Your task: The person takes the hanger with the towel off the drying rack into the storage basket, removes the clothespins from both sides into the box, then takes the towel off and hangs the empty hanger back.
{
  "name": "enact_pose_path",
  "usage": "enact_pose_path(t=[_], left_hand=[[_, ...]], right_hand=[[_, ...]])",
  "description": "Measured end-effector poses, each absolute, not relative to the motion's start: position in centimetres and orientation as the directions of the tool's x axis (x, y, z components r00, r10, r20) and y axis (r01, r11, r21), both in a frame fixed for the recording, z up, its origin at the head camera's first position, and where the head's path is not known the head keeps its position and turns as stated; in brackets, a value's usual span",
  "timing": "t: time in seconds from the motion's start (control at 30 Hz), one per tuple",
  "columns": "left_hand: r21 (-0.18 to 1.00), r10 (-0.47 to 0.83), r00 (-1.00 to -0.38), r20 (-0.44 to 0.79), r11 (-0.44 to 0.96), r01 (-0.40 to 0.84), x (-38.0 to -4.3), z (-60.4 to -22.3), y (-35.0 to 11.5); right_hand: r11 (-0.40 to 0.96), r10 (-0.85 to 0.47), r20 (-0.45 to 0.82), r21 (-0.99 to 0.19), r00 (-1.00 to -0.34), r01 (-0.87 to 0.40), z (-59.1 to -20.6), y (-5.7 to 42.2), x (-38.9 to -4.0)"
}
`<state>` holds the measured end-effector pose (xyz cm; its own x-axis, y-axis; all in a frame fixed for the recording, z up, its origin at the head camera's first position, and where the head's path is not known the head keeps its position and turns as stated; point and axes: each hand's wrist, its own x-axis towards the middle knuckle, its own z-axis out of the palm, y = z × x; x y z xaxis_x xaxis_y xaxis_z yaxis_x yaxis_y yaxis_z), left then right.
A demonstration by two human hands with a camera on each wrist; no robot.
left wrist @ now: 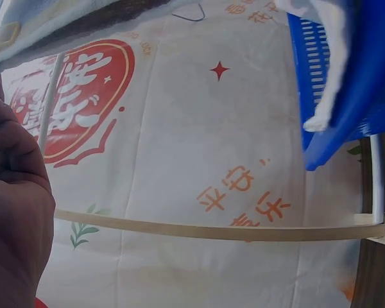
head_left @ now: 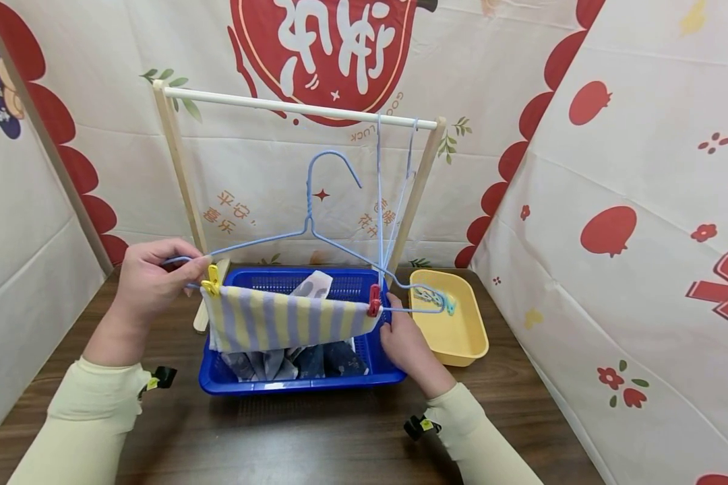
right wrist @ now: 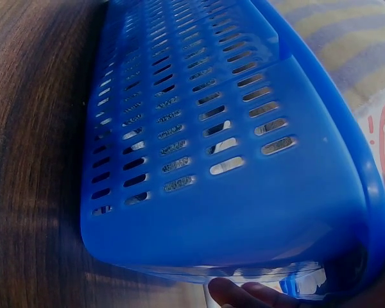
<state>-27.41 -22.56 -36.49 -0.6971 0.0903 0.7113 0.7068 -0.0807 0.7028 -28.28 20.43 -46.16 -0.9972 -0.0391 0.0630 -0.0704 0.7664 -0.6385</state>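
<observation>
My left hand (head_left: 152, 279) pinches the left end of a blue wire hanger (head_left: 261, 240), held in the air in front of the rack. A yellow-and-lilac striped towel (head_left: 297, 316) hangs from its lower bar, clipped by a yellow clothespin (head_left: 211, 279) on the left and a red clothespin (head_left: 373, 300) on the right. My right hand (head_left: 408, 343) grips the right rim of a blue plastic basket (head_left: 303, 387); in the right wrist view its fingers (right wrist: 234, 294) show beside the basket's end wall. Inside the basket lie dark and grey cloths (head_left: 315, 360), partly hidden by the towel.
Behind the basket stands a wooden rack with a white rail (head_left: 297, 106); other blue hangers (head_left: 379, 188) hang at its right end. A yellow tray (head_left: 476, 337) with small clothespins (head_left: 450, 304) sits right of the basket. Printed cloth walls surround the table (head_left: 267, 444).
</observation>
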Motion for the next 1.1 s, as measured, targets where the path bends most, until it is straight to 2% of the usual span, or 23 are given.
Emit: enact_pose_path(t=[0.23,0.67,1.1], left_hand=[[0.693,0.125,-0.682,0.721,-0.130,0.709,-27.8,-37.7,-21.9],[0.737,0.067,-0.742,0.667,0.092,0.670,-28.0,-39.0,-20.3],[0.760,0.034,-0.771,0.636,0.147,0.634,-28.4,-40.2,-20.0]], right_hand=[[0.765,-0.052,0.093,-0.637,-0.994,-0.100,-46.5,20.5,-28.5],[0.752,-0.057,0.096,-0.650,-0.994,-0.106,-46.4,20.6,-28.5],[0.760,-0.018,0.022,-0.649,-1.000,-0.028,-46.1,20.4,-28.4]])
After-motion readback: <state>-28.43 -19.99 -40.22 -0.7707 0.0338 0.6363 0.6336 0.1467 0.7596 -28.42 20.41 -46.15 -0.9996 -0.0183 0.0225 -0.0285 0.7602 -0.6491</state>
